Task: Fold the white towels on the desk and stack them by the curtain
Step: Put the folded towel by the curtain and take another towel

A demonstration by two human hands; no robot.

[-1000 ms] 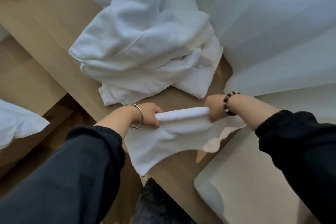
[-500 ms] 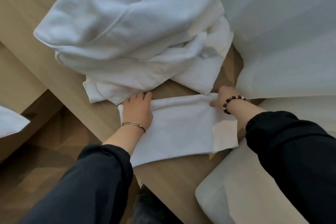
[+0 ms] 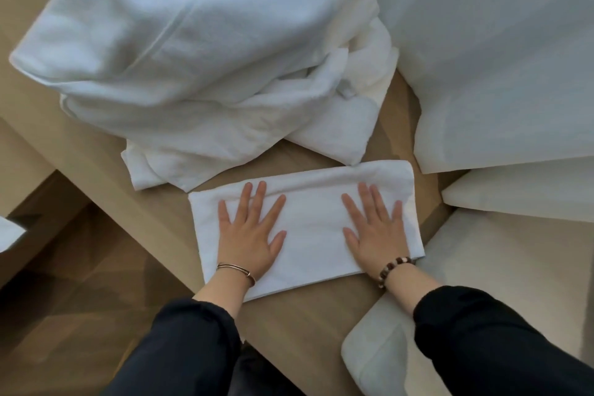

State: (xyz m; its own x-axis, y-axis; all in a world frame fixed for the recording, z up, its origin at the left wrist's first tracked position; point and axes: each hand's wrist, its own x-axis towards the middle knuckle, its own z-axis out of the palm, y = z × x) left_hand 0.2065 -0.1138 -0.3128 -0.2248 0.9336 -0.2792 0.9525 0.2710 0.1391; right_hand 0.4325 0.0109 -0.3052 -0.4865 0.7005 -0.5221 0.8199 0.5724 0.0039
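Sheer white curtain (image 3: pixel 498 42) at right, crumpled heap of white terry towels (image 3: pixel 193 58) behind.
On the light wooden surface (image 3: pixel 305 331), a folded white rectangular towel (image 3: pixel 311 222) lies under the left hand (image 3: pixel 247 235) and right hand (image 3: pixel 376 231), fingers (image 3: pixel 260 196) straight and spread on top.

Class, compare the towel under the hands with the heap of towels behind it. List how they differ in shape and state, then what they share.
The folded towel lies flat as a neat rectangle; the heap is crumpled and bulky. The left hand and right hand press flat on the folded towel; no hand touches the heap. The folded towel covers far less desk than the heap. Both are white and rest on the desk.
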